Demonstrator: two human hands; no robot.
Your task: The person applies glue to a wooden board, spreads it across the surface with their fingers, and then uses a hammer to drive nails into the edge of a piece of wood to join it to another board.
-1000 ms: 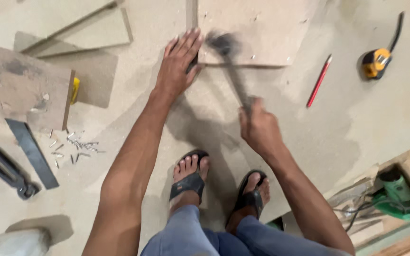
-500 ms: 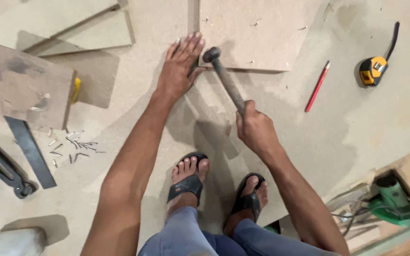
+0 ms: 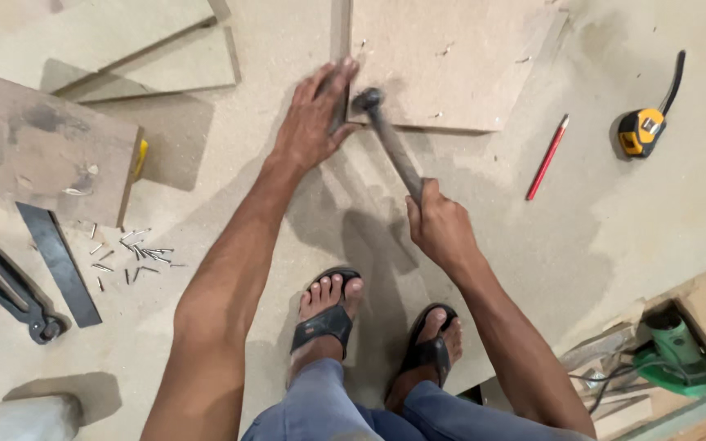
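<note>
While the head camera looks straight down, the hammer (image 3: 391, 147) slants across the middle of the frame, its dark head at the near edge of a square fibreboard panel (image 3: 443, 61) lying on the dusty floor (image 3: 288, 49). Judged from its build, the hammer is stiff and head-heavy, so a grip low on the handle suits it best; the panel looks rigid but light and liable to slide unless pinned. The right hand (image 3: 443, 229) is wrapped closed around the lower end of the handle. The left hand (image 3: 314, 122) lies flat with fingers extended and slightly spread, palm on the floor and fingertips against the panel's left corner, just beside the hammer head. Near the left edge a scatter of small nails (image 3: 132, 255) lies beside a dark steel rule (image 3: 59, 261) and black pincers (image 3: 6, 290). To the right rest a red pencil (image 3: 547, 157) and a yellow tape measure (image 3: 641, 131).
</note>
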